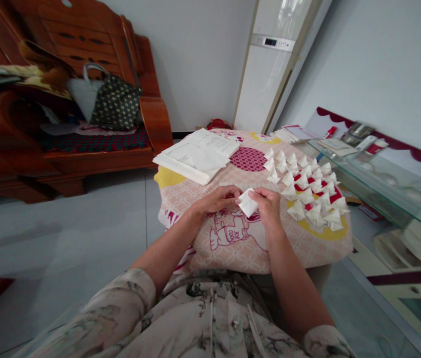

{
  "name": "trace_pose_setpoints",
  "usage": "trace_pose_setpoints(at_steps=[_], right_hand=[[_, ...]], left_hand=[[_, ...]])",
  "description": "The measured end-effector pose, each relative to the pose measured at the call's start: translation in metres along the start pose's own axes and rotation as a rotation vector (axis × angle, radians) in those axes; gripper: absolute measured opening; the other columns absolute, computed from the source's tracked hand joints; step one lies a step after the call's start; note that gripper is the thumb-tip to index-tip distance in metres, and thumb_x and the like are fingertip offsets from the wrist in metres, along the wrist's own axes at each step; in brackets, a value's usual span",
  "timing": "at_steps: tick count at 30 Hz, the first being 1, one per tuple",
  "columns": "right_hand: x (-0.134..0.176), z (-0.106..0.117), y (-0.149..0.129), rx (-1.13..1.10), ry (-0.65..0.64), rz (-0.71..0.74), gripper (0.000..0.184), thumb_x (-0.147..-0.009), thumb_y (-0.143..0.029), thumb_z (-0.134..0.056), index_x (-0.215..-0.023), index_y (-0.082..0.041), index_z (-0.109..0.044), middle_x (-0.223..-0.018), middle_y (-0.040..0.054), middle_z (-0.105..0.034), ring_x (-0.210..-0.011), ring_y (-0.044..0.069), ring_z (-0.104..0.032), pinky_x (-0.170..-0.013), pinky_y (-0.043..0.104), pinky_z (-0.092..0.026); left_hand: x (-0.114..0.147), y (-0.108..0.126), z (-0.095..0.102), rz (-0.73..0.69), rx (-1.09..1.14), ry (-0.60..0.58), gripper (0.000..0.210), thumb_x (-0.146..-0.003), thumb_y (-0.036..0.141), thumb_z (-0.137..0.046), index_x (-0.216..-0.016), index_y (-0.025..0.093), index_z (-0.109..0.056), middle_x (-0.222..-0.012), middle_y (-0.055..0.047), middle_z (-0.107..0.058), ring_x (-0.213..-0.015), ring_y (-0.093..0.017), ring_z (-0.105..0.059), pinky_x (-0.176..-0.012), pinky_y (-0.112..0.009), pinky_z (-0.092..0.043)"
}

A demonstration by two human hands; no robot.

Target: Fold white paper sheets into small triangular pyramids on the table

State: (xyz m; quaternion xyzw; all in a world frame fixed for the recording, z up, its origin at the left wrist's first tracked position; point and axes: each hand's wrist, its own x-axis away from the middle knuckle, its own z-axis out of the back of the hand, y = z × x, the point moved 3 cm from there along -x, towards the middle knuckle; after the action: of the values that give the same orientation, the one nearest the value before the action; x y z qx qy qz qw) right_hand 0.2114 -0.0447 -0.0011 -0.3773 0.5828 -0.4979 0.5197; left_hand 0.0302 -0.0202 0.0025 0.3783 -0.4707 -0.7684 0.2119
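Observation:
A small folded square of white paper [248,204] is held over the near middle of the cloth-covered table. My right hand [268,203] pinches its upper right edge between thumb and fingers. On the other side, my left hand [222,198] has its fingertips closed at the paper's left corner. Several pointed folded paper pieces [307,189] stand in rows to the right of my hands. Beyond my left hand lies a stack of printed white sheets [197,154].
A patterned tablecloth [188,199] covers the table. At the right stands a glass-topped cabinet [392,184] with small items on it. A wooden bench [102,164] with bags [117,102] is at the left. A tall white air conditioner [266,64] stands behind.

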Motion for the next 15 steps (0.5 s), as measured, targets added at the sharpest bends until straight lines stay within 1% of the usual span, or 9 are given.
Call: trace_pose_setpoints(at_steps=[2, 3, 5, 7, 9, 10, 12, 15], right_hand=[[0.001, -0.001, -0.001, 0.035, -0.015, 0.028, 0.023, -0.068, -0.039, -0.075, -0.064, -0.017, -0.07, -0.054, -0.0032, -0.055, -0.051, 0.013, -0.046, -0.05, 0.025, -0.035], [0.001, -0.001, -0.002, 0.058, -0.019, 0.053, 0.023, -0.069, -0.039, -0.074, -0.064, -0.017, -0.07, -0.055, -0.003, -0.056, -0.052, 0.013, -0.046, -0.051, 0.026, -0.036], [0.002, -0.002, -0.005, 0.105, -0.023, 0.114, 0.022, -0.072, -0.039, -0.073, -0.065, -0.018, -0.071, -0.057, -0.0026, -0.058, -0.054, 0.014, -0.049, -0.053, 0.026, -0.037], [0.003, -0.003, -0.01, 0.14, -0.034, 0.183, 0.021, -0.074, -0.038, -0.072, -0.065, -0.019, -0.071, -0.061, -0.0016, -0.061, -0.058, 0.015, -0.052, -0.056, 0.027, -0.04], [0.004, -0.005, -0.014, 0.172, -0.054, 0.24, 0.021, -0.076, -0.037, -0.071, -0.065, -0.019, -0.07, -0.065, -0.0003, -0.065, -0.063, 0.016, -0.056, -0.06, 0.028, -0.043], [0.005, -0.006, -0.016, 0.183, -0.063, 0.255, 0.021, -0.076, -0.037, -0.071, -0.065, -0.019, -0.07, -0.067, 0.0003, -0.066, -0.065, 0.016, -0.057, -0.062, 0.028, -0.044], [0.006, -0.007, -0.017, 0.187, -0.072, 0.238, 0.02, -0.076, -0.037, -0.071, -0.068, -0.019, -0.071, -0.068, 0.0007, -0.067, -0.065, 0.017, -0.058, -0.062, 0.028, -0.044], [0.005, -0.006, -0.014, 0.143, -0.06, 0.151, 0.02, -0.075, -0.039, -0.072, -0.074, -0.018, -0.073, -0.065, 0.0004, -0.067, -0.061, 0.016, -0.057, -0.057, 0.027, -0.044]], left_hand=[[0.0, 0.0, -0.001, 0.02, 0.045, -0.056, 0.036, -0.087, 0.048, -0.066, -0.081, 0.013, -0.061, -0.081, -0.003, -0.061, -0.068, -0.009, -0.051, -0.06, -0.021, -0.041], [0.0, 0.0, -0.002, 0.037, 0.069, -0.051, 0.035, -0.086, 0.048, -0.067, -0.081, 0.013, -0.06, -0.078, -0.001, -0.059, -0.066, -0.009, -0.05, -0.058, -0.02, -0.039], [-0.002, -0.002, -0.001, 0.069, 0.117, 0.027, 0.037, -0.082, 0.048, -0.071, -0.085, 0.013, -0.059, -0.076, 0.0, -0.059, -0.065, -0.009, -0.052, -0.058, -0.02, -0.04], [-0.003, -0.005, -0.002, 0.121, 0.171, 0.104, 0.043, -0.077, 0.05, -0.075, -0.092, 0.014, -0.059, -0.08, -0.001, -0.062, -0.067, -0.01, -0.057, -0.059, -0.021, -0.044], [-0.004, -0.007, -0.005, 0.203, 0.192, 0.131, 0.046, -0.075, 0.052, -0.076, -0.095, 0.014, -0.06, -0.078, -0.001, -0.064, -0.062, -0.01, -0.058, -0.054, -0.021, -0.044], [-0.003, -0.008, -0.007, 0.241, 0.184, 0.135, 0.045, -0.076, 0.053, -0.074, -0.094, 0.013, -0.061, -0.074, 0.0, -0.063, -0.056, -0.01, -0.056, -0.05, -0.02, -0.042], [-0.002, -0.007, -0.009, 0.277, 0.151, 0.149, 0.042, -0.079, 0.053, -0.072, -0.089, 0.013, -0.063, -0.063, 0.003, -0.059, -0.046, -0.007, -0.049, -0.044, -0.018, -0.035], [-0.001, -0.003, -0.009, 0.248, 0.107, 0.192, 0.037, -0.08, 0.05, -0.07, -0.083, 0.013, -0.064, -0.056, 0.004, -0.055, -0.043, -0.006, -0.043, -0.042, -0.018, -0.029]])
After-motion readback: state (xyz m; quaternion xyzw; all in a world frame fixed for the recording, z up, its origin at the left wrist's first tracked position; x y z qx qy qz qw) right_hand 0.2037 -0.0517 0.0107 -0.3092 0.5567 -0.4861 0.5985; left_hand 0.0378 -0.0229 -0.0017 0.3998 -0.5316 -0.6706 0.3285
